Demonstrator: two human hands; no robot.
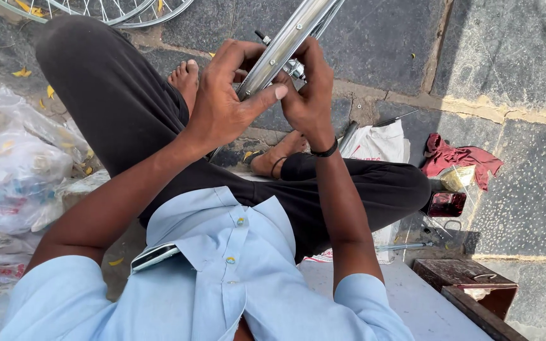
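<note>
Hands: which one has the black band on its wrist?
The right hand. A black band circles its wrist, while the left hand has a bare wrist. Both hold the shiny rim.

Ground of large dark grey stone slabs (513, 57), rough-textured, with pale worn mortar joints (475, 104) running between them. Hard sunlight overhead; short, sharp shadows. Scattered yellow leaf scraps (21, 72) on the stone, well off to the far side. Heap of clear plastic bags (17, 173) piled at the edge, crumpled, contents unclear. Spoked wheel (105, 9) lying at the top edge, partly cut off. Red rag (459, 158) bunched on a slab, a small dark red tin (447, 203) just beside it. Rusty brown wooden box (469, 281) at the lower corner. White printed sack (380, 145) spread flat on the stone.
</note>
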